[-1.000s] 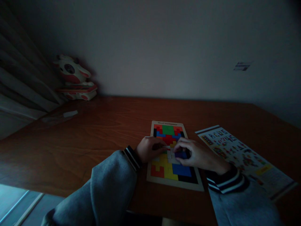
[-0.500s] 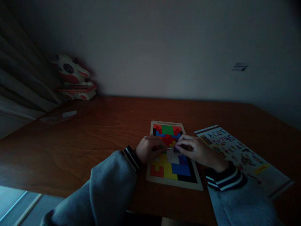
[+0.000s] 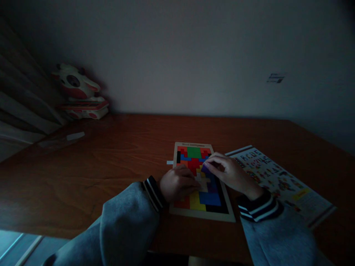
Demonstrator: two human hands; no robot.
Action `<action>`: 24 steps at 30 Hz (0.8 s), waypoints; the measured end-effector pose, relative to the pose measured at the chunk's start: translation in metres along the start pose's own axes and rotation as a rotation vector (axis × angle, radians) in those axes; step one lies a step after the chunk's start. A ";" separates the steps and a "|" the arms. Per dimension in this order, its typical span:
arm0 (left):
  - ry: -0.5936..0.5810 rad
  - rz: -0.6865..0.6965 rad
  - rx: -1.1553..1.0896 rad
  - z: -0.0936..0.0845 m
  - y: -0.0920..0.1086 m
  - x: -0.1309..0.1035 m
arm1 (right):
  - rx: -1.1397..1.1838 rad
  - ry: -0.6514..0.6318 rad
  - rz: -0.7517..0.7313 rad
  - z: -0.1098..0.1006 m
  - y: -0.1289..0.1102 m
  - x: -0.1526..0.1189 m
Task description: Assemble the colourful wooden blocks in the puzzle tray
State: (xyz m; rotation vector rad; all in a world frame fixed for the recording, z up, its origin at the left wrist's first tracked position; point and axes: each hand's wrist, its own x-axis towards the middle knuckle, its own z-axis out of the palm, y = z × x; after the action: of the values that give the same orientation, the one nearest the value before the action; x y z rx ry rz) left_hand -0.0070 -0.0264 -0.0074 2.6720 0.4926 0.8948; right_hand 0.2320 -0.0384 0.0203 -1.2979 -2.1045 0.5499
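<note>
A flat puzzle board [image 3: 232,215] with a pale wooden frame lies on the table, filled largely with coloured block pieces. My left hand [image 3: 179,183] rests over its left side, fingers curled together, fingertips touching the left edge of a pale cross-like puzzle piece [image 3: 204,183]. Whether those fingers grip anything is hidden. Above the board's right side, my right hand [image 3: 226,171] pinches thumb and finger at a purple puzzle piece [image 3: 205,169]. Blue pieces [image 3: 210,198] and a yellow piece [image 3: 196,202] lie lower on the board. Black base shows at its lower right.
To the right lies a printed sheet [image 3: 280,181] with colourful figures, partly under my right sleeve. A white paper strip [image 3: 169,162] sticks out left of the board. At the far left stand a cow-shaped toy [image 3: 79,92] and a clear wrapper with a white label [image 3: 75,136].
The pale piece now sits flatter and shows more clearly. My left hand has lowered onto the board's left side, and my right fingers have shifted slightly up. The view has turned slightly right.
</note>
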 end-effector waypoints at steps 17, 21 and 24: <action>-0.115 0.166 0.091 -0.008 0.001 -0.001 | 0.097 0.104 0.197 0.001 0.002 -0.001; -0.002 0.030 -0.006 -0.011 0.002 0.003 | 0.188 0.039 0.206 0.003 -0.003 -0.001; 0.137 -0.247 -0.091 -0.014 0.004 0.005 | 0.321 -0.049 0.196 0.007 -0.010 0.000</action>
State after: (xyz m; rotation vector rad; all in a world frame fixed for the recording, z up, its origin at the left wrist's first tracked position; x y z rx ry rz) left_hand -0.0113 -0.0262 0.0076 2.4131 0.7740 1.0022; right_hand 0.2210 -0.0432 0.0216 -1.3173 -1.8415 0.9695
